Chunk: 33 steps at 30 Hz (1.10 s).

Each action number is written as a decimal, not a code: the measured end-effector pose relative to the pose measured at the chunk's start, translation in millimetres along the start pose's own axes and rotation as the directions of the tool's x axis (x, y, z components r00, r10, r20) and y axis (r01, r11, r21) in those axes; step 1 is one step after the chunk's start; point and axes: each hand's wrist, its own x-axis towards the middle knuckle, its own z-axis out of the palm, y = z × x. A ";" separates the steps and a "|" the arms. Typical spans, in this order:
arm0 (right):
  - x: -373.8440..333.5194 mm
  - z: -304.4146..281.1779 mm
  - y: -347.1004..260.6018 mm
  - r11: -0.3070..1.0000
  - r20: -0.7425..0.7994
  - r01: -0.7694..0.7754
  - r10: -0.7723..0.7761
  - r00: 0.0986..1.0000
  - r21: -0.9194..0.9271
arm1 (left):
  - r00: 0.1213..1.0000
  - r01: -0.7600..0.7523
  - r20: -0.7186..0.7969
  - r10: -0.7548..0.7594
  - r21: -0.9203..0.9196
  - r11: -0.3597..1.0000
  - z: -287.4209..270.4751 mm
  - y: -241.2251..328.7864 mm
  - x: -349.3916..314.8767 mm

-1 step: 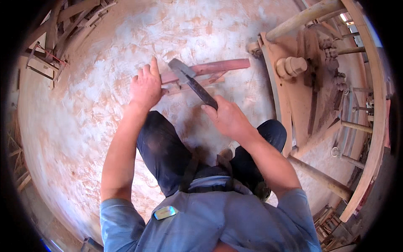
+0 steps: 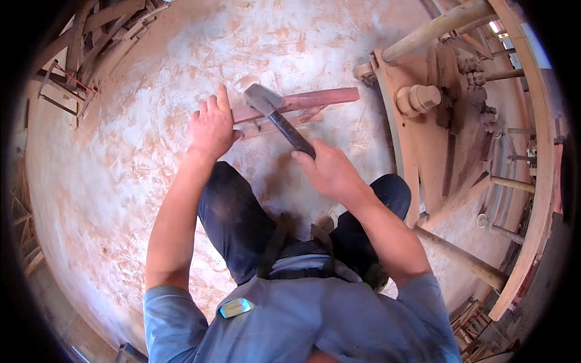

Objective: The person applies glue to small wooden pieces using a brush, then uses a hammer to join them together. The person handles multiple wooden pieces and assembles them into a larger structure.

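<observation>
My right hand [image 2: 331, 172] is closed round the dark handle of a hammer [image 2: 290, 131]. Its broad grey metal head lies over a reddish wooden bar [image 2: 327, 97], though whether the two touch I cannot tell. At the bar's left end my left hand [image 2: 212, 126] grips the wood, with the thumb low and one finger pointing away from me. Just nearer to me than the bar, a thinner, paler strip of wood [image 2: 281, 125] runs alongside it. A short slanted piece shows between them at the right. The bar's left tip is hidden by my left hand.
The dusty, pale-stained floor [image 2: 121, 169] spreads around my bent knees. To the right stands a wooden structure with round poles [image 2: 439, 29] and a large wooden bolt-like knob [image 2: 417, 100]. Wooden lengths [image 2: 100, 30] are stacked far left, beside a frame saw [image 2: 63, 94].
The hammer head has tilted slightly and sits a touch lower over the bar. Both hands keep their hold almost unmoved.
</observation>
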 end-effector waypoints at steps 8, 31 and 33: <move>-41.2 -55.3 19.3 0.967 -0.099 -0.184 0.204 0.974 0.178 | 0.999 0.038 -0.010 -0.038 -0.042 0.998 1.2 -4.6 -4.5; -133.6 -84.6 52.2 0.870 -0.361 0.115 0.076 0.930 0.480 | 0.979 -0.197 0.034 0.201 -0.101 0.975 -2.9 93.8 50.4; -149.1 -112.1 37.8 0.711 -0.140 0.018 0.113 0.984 0.703 | 0.975 -0.205 0.069 0.213 -0.110 0.973 -2.4 90.3 53.8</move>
